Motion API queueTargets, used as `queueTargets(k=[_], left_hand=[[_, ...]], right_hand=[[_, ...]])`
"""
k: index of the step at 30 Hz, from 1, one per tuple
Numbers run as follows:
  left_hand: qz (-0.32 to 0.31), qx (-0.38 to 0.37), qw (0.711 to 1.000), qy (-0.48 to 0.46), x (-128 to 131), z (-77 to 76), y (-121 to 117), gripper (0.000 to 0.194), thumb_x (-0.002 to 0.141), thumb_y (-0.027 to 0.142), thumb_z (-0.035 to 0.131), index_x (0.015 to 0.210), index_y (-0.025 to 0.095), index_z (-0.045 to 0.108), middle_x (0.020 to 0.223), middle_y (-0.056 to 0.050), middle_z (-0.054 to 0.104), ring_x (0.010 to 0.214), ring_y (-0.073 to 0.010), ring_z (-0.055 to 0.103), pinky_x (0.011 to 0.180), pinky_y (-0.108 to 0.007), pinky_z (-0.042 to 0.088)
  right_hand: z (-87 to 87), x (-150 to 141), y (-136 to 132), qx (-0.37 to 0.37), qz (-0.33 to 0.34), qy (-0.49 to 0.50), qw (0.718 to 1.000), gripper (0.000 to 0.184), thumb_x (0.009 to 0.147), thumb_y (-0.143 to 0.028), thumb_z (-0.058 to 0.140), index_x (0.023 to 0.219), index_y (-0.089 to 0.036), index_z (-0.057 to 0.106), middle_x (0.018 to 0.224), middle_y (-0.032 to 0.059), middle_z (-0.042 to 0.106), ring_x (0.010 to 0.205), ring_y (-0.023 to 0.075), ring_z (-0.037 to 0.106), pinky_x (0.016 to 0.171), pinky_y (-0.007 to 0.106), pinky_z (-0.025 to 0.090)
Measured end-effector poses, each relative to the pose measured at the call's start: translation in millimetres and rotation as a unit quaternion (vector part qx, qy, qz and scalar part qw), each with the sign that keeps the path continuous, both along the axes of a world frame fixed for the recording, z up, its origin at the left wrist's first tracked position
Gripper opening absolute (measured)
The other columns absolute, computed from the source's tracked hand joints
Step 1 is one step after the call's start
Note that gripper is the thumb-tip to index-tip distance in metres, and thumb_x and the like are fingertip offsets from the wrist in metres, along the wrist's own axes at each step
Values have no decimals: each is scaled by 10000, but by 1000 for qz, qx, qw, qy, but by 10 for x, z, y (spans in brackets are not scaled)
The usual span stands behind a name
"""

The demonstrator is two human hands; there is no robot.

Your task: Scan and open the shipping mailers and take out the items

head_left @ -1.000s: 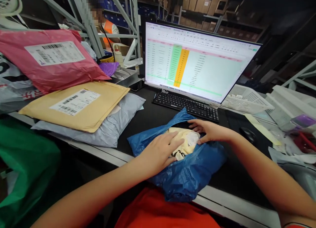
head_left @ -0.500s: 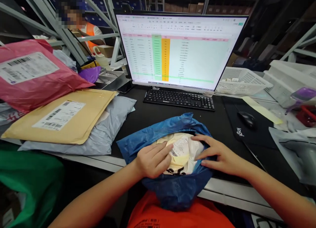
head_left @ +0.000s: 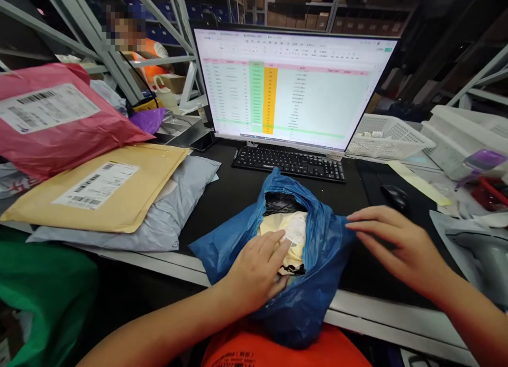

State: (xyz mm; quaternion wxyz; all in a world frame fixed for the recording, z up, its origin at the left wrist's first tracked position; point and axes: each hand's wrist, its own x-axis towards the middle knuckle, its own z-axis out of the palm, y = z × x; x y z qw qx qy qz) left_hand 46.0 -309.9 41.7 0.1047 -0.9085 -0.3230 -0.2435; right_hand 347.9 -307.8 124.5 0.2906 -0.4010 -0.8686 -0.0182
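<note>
A blue plastic bag (head_left: 238,240) lies at the desk's front edge with its torn opening facing up. Inside it sits a cream package (head_left: 273,224) with a white barcode label (head_left: 296,230) and black markings, and dark plastic (head_left: 281,203) shows behind it. My left hand (head_left: 257,271) is curled over the package's near left side; its thumb is partly hidden at the opening. My right hand (head_left: 397,245) is out to the right, its fingertips closed on the bag's stretched right edge.
Left of the bag are a pink parcel (head_left: 51,144), a yellow padded envelope (head_left: 154,181) and a grey mailer (head_left: 190,197). Behind it stand a keyboard (head_left: 286,163) and monitor (head_left: 317,102). A mouse (head_left: 395,197) and white baskets (head_left: 391,139) are to the right. Another person (head_left: 153,65) is beyond the frame.
My right hand has moved from the package out to the right, drawing the bag's edge with it. The opening has changed shape, uncovering dark plastic. My left hand has shifted slightly right.
</note>
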Motion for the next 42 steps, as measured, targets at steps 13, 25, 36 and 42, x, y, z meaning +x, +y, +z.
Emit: queueTargets(k=[13, 25, 36, 42], left_hand=[[2, 193, 979, -59, 13, -41, 91, 182, 919, 54, 524, 782, 161, 581, 582, 10, 545, 529, -152, 488, 482, -317, 289], [-9, 171, 983, -66, 55, -51, 74, 167, 940, 93, 524, 819, 168, 610, 599, 15, 542, 557, -153, 466, 504, -321, 288], [-63, 198, 974, -92, 58, -86, 58, 105, 878, 72, 607, 930, 154, 647, 737, 2, 675, 591, -122, 557, 510, -289, 362], [-101, 207, 968, -100, -16, -59, 96, 108, 897, 69, 589, 958, 105, 670, 754, -35, 701, 625, -134, 620, 529, -272, 449]], right_hand=[[-517, -732, 14, -230, 65, -56, 969, 241, 790, -147, 771, 943, -189, 589, 925, 20, 634, 888, 202, 563, 797, 356, 429], [-807, -805, -82, -77, 102, 114, 985, 196, 885, -26, 487, 755, -172, 474, 763, 7, 557, 768, 144, 472, 725, 315, 314], [-874, -680, -161, 7, 128, 164, 978, 282, 906, -58, 560, 665, -188, 631, 600, -16, 464, 700, 142, 447, 728, 331, 300], [-305, -119, -338, -144, 71, -3, 987, 318, 873, -245, 717, 1176, -313, 651, 1140, 13, 656, 1258, 241, 488, 1088, 435, 324]])
